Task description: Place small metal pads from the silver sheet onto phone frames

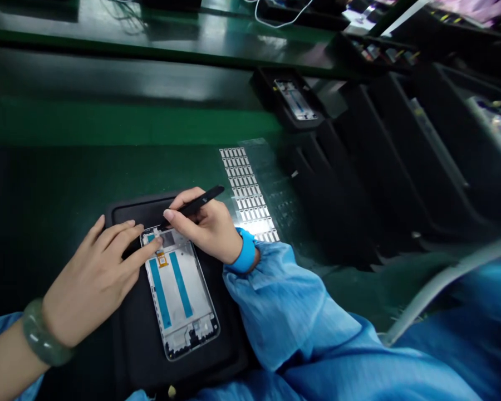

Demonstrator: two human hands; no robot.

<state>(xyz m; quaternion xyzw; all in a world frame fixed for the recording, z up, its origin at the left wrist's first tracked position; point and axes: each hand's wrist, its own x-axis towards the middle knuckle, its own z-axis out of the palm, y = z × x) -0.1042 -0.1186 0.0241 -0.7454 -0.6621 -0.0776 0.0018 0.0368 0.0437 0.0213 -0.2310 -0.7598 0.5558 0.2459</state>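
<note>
A silver rectangular metal phone frame (174, 298), bearing two long blue strips (181, 285) and a small orange flex piece (162, 259), lies flat on a black tray (129, 362). A slim black stick-like tool (204, 199) slants over its top end.

**One Spread, One Pinched**

A person's left hand (96, 273) reaches in from the lower left, back upward, fingers fanned, its index finger (141, 256) stretched farthest toward the center of the frame. The left forearm (8, 365) slants up from the corner. Near mid-frame, the right hand (211, 231) curls in a pinch, thumb (186, 224) pointing left; the sleeved right forearm (275, 301) angles in from the lower right.
</note>
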